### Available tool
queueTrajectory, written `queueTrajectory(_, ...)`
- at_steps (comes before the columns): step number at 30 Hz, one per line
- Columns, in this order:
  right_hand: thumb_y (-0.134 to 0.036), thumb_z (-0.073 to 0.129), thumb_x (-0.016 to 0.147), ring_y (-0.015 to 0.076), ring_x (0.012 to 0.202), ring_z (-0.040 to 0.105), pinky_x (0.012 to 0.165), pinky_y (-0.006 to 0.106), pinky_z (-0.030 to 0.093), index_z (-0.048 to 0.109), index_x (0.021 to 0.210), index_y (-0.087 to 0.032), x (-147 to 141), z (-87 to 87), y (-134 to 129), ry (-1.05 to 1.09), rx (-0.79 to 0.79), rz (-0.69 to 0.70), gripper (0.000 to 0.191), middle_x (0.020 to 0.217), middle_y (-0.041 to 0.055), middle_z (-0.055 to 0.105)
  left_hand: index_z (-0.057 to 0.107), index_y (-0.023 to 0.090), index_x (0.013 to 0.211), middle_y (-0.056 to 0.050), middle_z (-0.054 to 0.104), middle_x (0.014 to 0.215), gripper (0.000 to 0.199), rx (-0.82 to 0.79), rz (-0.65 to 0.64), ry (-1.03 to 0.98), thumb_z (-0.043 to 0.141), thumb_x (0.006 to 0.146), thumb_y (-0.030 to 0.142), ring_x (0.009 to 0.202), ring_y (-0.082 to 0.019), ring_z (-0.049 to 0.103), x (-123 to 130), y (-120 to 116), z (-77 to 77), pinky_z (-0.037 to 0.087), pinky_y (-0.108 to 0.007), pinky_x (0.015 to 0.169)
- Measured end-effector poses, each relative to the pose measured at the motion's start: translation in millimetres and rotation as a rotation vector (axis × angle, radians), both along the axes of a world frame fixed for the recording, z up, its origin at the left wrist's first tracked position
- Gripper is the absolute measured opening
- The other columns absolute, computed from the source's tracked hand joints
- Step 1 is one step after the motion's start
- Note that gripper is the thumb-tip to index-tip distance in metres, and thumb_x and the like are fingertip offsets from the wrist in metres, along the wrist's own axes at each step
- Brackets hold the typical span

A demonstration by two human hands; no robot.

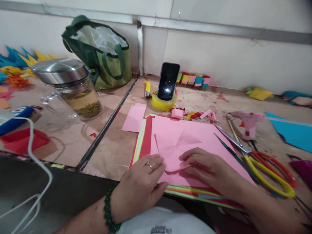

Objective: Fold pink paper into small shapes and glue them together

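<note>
A small folded piece of pink paper [174, 157] lies on a large pink sheet [207, 135], the top of a stack of coloured paper. My left hand [143, 182], with a ring and a green bead bracelet, presses on the left edge of the folded piece, fingers together. From the right, my right hand [207, 167] pinches the piece's lower right edge, its fingers bent and the thumb partly hidden. Scissors with red and yellow handles [268, 172] rest at the right side of the stack.
Behind the stack a phone [168, 81] leans in a yellow tape roll [163, 102]. A glass tea mug [80, 97] and green bag [107, 61] stand back left. A pink glue gun [248, 123] lies right, near blue paper [292, 131]. A white cable [31, 139] hangs front left.
</note>
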State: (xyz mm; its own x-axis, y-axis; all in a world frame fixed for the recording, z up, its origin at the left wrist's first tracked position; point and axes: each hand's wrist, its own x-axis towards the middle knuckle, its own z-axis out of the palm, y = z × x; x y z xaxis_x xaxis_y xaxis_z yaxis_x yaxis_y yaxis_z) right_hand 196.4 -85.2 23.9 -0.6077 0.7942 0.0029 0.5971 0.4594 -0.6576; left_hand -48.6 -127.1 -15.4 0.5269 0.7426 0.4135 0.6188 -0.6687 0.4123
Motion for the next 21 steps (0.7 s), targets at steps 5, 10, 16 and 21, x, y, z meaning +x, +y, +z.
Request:
queueTrajectory(5, -0.034, 0.064, 0.084, 0.0189, 0.083, 0.064, 0.072, 0.03, 0.054, 0.065, 0.072, -0.021, -4.7, -15.1, 5.1, 0.075, 0.066, -0.23, 0.018, 0.089, 0.0051, 0.066, 0.063, 0.014, 0.098, -0.011, 0.067, 0.113, 0.018, 0.008, 0.0, -0.051, 0.054, 0.088, 0.026, 0.111, -0.025, 0.059, -1.3, -0.3, 0.5, 0.052, -0.042, 0.097)
queueTrajectory(10, -0.034, 0.066, 0.084, 0.0187, 0.079, 0.062, 0.069, 0.031, 0.053, 0.064, 0.073, -0.021, -8.2, -27.0, 7.8, 0.072, 0.16, -0.277, 0.017, 0.085, 0.005, 0.063, 0.059, 0.011, 0.11, -0.013, 0.067, 0.114, 0.027, 0.0, 0.01, -0.044, 0.055, 0.087, 0.024, 0.111, -0.025, 0.059, -1.1, 1.3, 2.3, 0.053, -0.044, 0.096)
queueTrajectory(16, -0.031, 0.065, 0.085, 0.0173, 0.078, 0.061, 0.068, 0.03, 0.051, 0.063, 0.074, -0.021, -7.5, -29.2, 8.4, 0.077, 0.153, -0.278, 0.015, 0.085, 0.0043, 0.061, 0.057, 0.017, 0.122, -0.009, 0.068, 0.115, 0.035, 0.068, 0.003, 0.015, 0.05, 0.088, 0.016, 0.109, -0.025, 0.061, -0.8, 1.3, 0.6, 0.054, -0.049, 0.092)
queueTrajectory(21, -0.029, 0.065, 0.085, 0.0162, 0.077, 0.06, 0.067, 0.029, 0.05, 0.062, 0.074, -0.02, -7.6, -29.8, 8.4, 0.08, 0.161, -0.273, 0.015, 0.084, 0.0037, 0.059, 0.063, 0.014, 0.113, -0.01, 0.068, 0.114, 0.028, 0.096, -0.002, 0.001, 0.051, 0.088, 0.016, 0.107, -0.025, 0.063, -1.1, 0.8, 0.6, 0.056, -0.048, 0.09)
